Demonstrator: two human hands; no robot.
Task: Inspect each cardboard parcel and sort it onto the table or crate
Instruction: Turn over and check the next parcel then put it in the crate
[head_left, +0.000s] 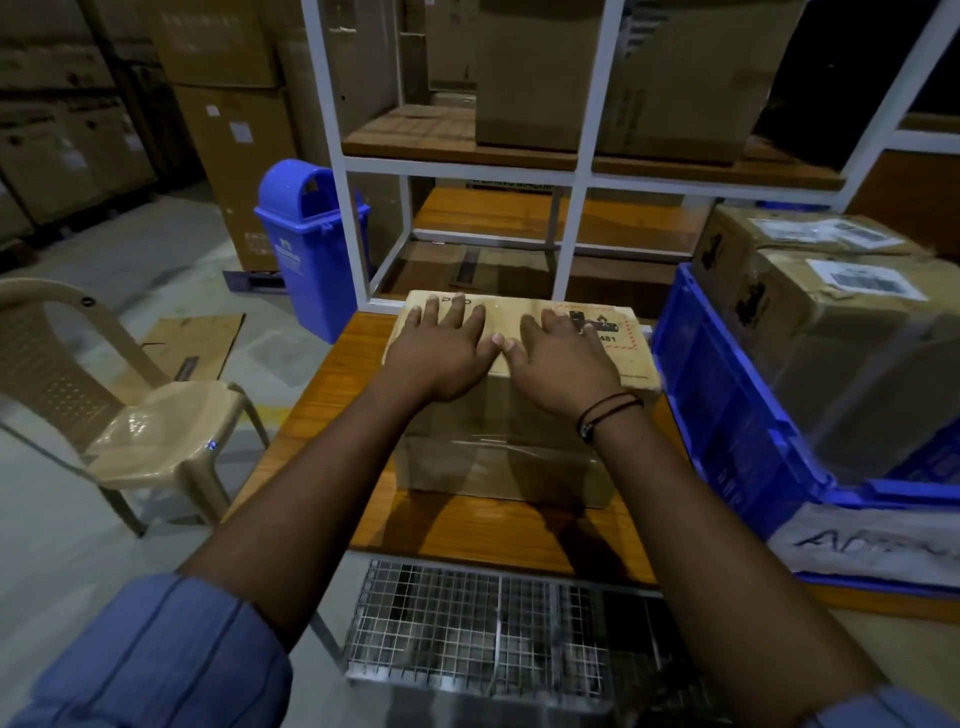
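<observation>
Left hand (441, 353): flat on top of the parcel (498, 457), fingers straight and spread, not gripping anything.
Right hand (563, 361): same deal, palm down just beside the left, thumbs nearly touching. It covers part of a red-bordered label (621, 338), and there's a black cord (608, 413) on the wrist.
Parcel: sits on the wooden table (467, 530), toward the far edge, with clear tape across its near face.
Crate (727, 415): blue, close on the parcel's right, holding two more boxes (831, 332) with white labels.
Near side: a wire mesh basket (467, 623) below the table edge.
Far side: a white metal rack (576, 171) with wooden shelves and big cartons.
Left: a beige plastic chair (156, 431), a blue bin (306, 244) farther back, and flat cardboard (192, 338) on the floor between them.
Room: dim warehouse, concrete floor, cartons stacked far left.
</observation>
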